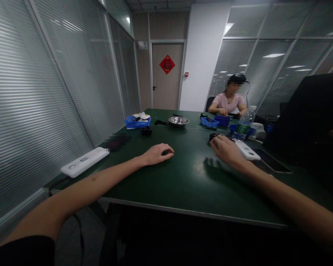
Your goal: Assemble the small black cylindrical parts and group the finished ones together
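Observation:
My left hand (158, 153) rests on the dark green table (166, 181), fingers loosely curled, with a dark gap showing between thumb and fingers. I see nothing held in it. My right hand (226, 149) is raised over the table at the right, and its shadow falls below with the fingers apart. Just beyond its fingertips lies a small black object (212, 137), partly hidden; contact cannot be made out. Beside that hand are a white oblong device (247, 150) and a dark-screened phone (273, 161). Another round black object (147, 131) sits beyond my left hand.
A metal bowl (178, 122) stands farther back. Blue baskets stand at left (138, 123) and right (209, 122). A plastic bottle (244, 123) rises at the right. A white power-bank-like block (85, 162) lies at the left edge. Across the table sits a person (229, 101) wearing headgear.

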{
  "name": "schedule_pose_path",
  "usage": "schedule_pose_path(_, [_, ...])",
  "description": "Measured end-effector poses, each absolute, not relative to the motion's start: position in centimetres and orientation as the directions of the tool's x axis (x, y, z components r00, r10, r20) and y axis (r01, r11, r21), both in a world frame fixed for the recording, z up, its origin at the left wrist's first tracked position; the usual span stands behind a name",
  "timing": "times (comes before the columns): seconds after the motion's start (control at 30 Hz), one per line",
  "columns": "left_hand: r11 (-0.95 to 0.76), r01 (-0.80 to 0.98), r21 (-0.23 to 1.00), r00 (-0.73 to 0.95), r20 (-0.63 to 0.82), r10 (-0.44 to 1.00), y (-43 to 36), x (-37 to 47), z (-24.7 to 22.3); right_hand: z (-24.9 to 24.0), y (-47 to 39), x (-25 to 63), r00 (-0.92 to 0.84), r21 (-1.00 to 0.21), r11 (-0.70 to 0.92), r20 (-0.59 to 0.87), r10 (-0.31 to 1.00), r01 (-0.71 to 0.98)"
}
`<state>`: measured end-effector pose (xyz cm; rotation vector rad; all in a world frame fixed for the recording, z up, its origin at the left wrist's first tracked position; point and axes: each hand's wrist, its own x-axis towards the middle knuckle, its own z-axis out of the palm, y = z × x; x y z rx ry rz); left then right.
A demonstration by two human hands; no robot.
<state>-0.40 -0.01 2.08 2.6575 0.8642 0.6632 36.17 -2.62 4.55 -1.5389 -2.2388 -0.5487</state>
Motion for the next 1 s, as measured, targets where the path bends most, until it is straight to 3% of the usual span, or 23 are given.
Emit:
schedule_pose_path(0.13, [-0.603,0.725,0.333,0.436,0.455,0.776,4.3,-3.6,1.5,2.6,-4.7,30.8,-0.556,0.019,0.597,0.386,0.736,0.802])
schedule_pose_path(0.3, [-0.341,0.916,0.21,0.129,0.651,0.748,8.4,-8.0,1.3,2.4,-6.1,28.6,-0.657,-0.022,0.71,0.36,0.663,0.704])
schedule_pose_path(0.63, [-0.361,0.931,0.06,0.275,0.537,0.798,11.8,-9.3,0.6,2.9,-6.4,28.8,-0.643,-0.081,0.708,0.355,0.679,0.702])
schedule_pose_path(0.87, [-0.377,0.924,0.065,0.29,0.526,0.8,11.5,-9.5,0.7,2.9,-6.3,28.8,-0.649,-0.075,0.707,0.34,0.681,0.703])
schedule_pose_path(1.0, [-0.429,0.893,0.134,0.293,0.551,0.781,10.5,-8.7,1.3,3.1,-6.4,28.8,-0.652,-0.07,0.711,0.346,0.675,0.7])
